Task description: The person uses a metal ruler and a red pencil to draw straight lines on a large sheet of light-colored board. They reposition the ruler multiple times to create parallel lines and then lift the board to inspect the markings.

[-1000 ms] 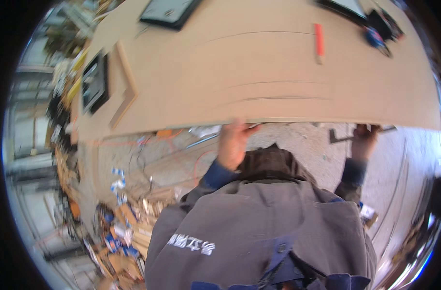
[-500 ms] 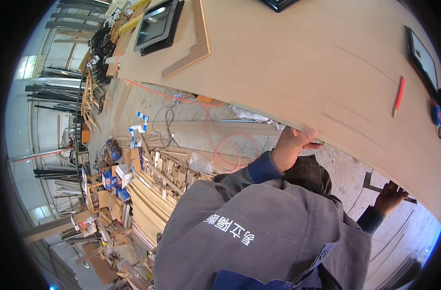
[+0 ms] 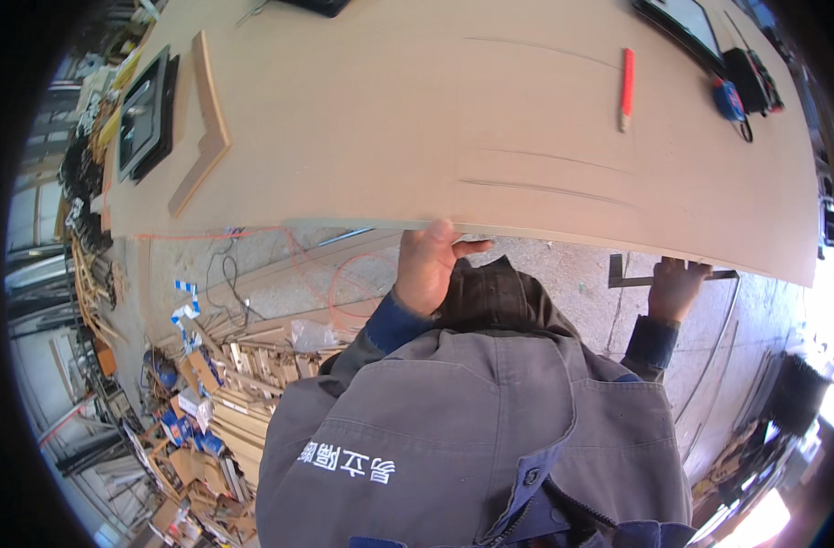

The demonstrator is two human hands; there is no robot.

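Observation:
A wide tan board [image 3: 362,146] spreads in front of me, its near edge crossing the view. My left hand [image 3: 426,269] grips that edge at the middle, thumb on top, with one finger showing below it. Farther right, my right hand [image 3: 675,292] is closed at the same edge, its fingertips partly hidden there. A dark L-shaped square [image 3: 618,277] shows beside and behind the right hand, below the board; whether the hand touches it I cannot tell. A red marking pencil [image 3: 627,89] lies on the board, near several thin dark lines.
On the board are an angled wooden strip [image 3: 207,114], a black-framed panel [image 3: 147,114], a blue tape measure [image 3: 728,99] and another black-framed piece [image 3: 680,29]. Below left, wood offcuts [image 3: 253,365], an orange hose [image 3: 339,292] and dark cables [image 3: 230,283] lie on the floor.
My view has turned, so the board's near edge now runs almost level and its things appear farther left. Both hands stay at the edge.

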